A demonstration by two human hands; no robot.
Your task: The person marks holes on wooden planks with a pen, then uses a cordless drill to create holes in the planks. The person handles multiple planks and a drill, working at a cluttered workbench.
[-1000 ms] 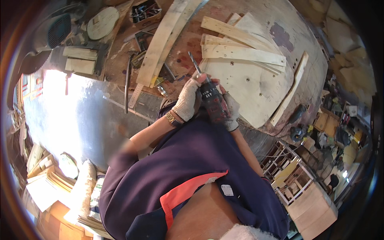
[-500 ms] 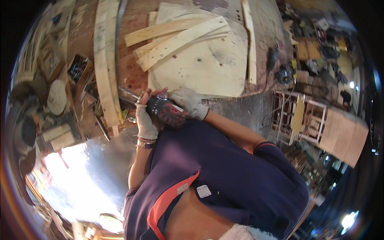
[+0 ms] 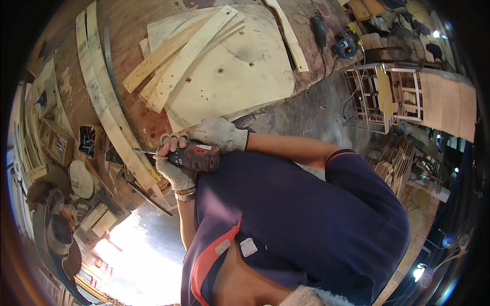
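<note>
A red and black cordless drill (image 3: 198, 157) is held close against my dark shirt, its thin bit pointing left over the long boards. My left hand (image 3: 176, 169), in a knitted glove with bare fingertips, is closed around the front of the drill near the chuck. On the far side of the tool my right hand (image 3: 217, 133), fully gloved, is curled at the handle, which it mostly hides. Just beyond the hands lies a pale plywood panel (image 3: 240, 86) with several holes. Several wooden strips (image 3: 194, 58) are heaped across its left part.
Two long curved boards (image 3: 104, 104) and a metal ruler (image 3: 107, 53) lie left on the workbench. A notched strip (image 3: 288, 35) and a corded power tool (image 3: 344, 47) are at the right. Far left stands a toothed saw blade (image 3: 73, 260). A white frame (image 3: 393, 97) stands right, off the bench.
The drill has turned, so its bit points more directly left and its body lies more level. Both hands moved with it. The whole view has shifted, with the bench appearing farther up and left.
</note>
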